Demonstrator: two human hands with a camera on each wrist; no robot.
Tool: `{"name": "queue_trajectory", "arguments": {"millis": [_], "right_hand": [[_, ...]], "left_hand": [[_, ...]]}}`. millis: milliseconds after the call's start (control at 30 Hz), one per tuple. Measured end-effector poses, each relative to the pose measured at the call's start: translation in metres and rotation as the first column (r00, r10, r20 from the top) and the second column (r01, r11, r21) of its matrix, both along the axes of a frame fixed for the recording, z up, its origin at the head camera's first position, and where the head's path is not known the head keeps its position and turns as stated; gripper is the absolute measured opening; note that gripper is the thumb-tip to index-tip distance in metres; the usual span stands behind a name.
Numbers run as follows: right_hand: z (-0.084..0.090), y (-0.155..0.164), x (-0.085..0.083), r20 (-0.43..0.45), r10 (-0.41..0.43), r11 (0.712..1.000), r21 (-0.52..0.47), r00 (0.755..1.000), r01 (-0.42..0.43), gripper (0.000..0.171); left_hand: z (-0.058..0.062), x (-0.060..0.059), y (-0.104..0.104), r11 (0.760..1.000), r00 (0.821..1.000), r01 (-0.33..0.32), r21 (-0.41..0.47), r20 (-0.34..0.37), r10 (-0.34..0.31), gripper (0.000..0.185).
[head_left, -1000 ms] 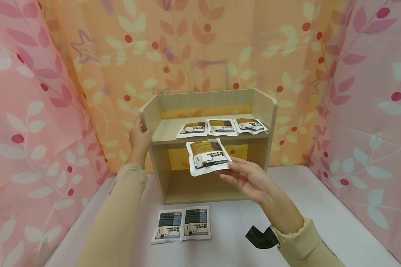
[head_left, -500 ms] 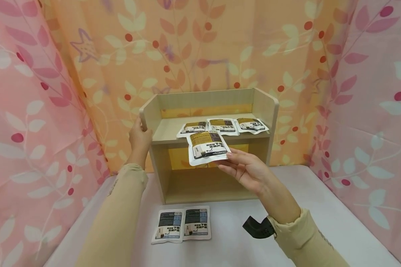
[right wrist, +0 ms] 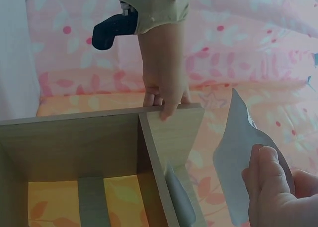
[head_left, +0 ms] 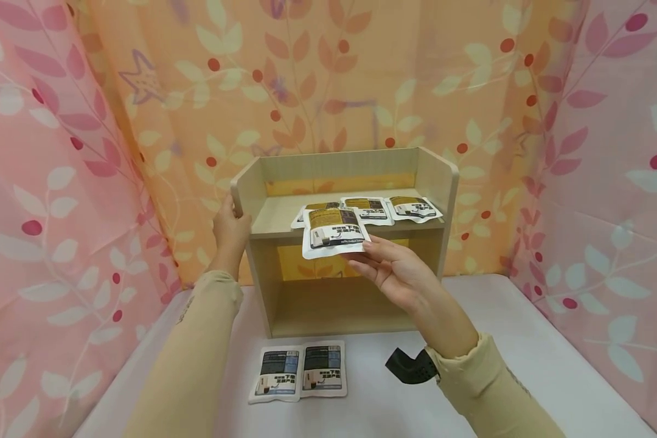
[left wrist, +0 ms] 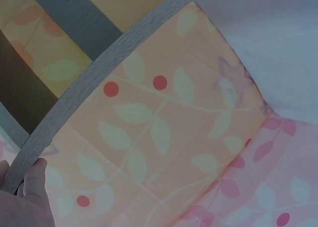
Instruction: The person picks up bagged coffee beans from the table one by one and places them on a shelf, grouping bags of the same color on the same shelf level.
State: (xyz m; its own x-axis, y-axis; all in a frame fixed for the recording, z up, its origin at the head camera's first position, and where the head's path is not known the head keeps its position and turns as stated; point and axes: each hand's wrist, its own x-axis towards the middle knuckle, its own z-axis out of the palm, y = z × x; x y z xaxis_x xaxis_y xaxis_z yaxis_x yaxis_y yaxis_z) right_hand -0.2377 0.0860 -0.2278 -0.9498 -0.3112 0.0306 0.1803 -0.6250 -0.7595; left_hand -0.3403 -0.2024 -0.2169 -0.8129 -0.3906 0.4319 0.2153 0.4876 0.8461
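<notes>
A small wooden shelf unit [head_left: 438, 176] stands on the white table. My left hand [head_left: 230, 228] grips its left side panel; the same left hand [right wrist: 166, 95] shows in the right wrist view, and in the left wrist view a thumb [left wrist: 35, 175] rests on the panel edge [left wrist: 99, 73]. My right hand [head_left: 385, 264] pinches a white and yellow pouch [head_left: 331, 231] by its lower edge, level with the front of the upper shelf. The pouch's silver back [right wrist: 238, 152] faces the right wrist camera. Three like pouches [head_left: 385, 208] lie in a row on the upper shelf.
Two blue-labelled pouches [head_left: 298, 372] lie side by side on the table in front of the shelf unit. The lower compartment [head_left: 334, 304] is open to the front. Pink and orange leaf-print curtains [head_left: 60, 152] close in the left, back and right sides.
My right hand has carried the yellow pouch up and slightly left, from in front of the lower compartment to the front edge of the upper shelf. The left hand has stayed on the side panel.
</notes>
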Motion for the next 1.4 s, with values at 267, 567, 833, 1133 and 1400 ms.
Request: {"name": "queue_trajectory", "arguments": {"millis": [267,567,833,1133,1400], "right_hand": [[0.006,-0.009,-0.012,-0.004,-0.014,1.0,-0.012,1.0,0.014,0.033],[0.011,-0.025,-0.029,0.033,-0.062,0.998,0.022,0.998,0.061,0.051],[0.02,-0.042,-0.047,0.098,-0.094,0.995,0.028,0.991,0.092,0.055],[0.023,-0.062,-0.063,0.099,-0.115,0.993,0.051,0.988,0.111,0.048],[0.026,-0.083,-0.073,0.095,-0.14,0.986,0.102,0.986,0.13,0.04]], "left_hand": [[0.001,0.001,0.0,1.0,1.0,0.0,-0.009,-0.004,0.0,0.063],[0.0,0.0,0.0,1.0,1.0,0.011,-0.005,0.001,-0.011,0.065],[0.0,0.002,-0.002,0.999,0.999,0.038,-0.001,0.008,-0.038,0.066],[0.0,0.001,-0.002,0.999,1.0,0.027,-0.021,-0.001,-0.027,0.056],[0.001,0.002,0.0,0.999,1.0,0.028,-0.027,0.009,-0.028,0.058]]}}
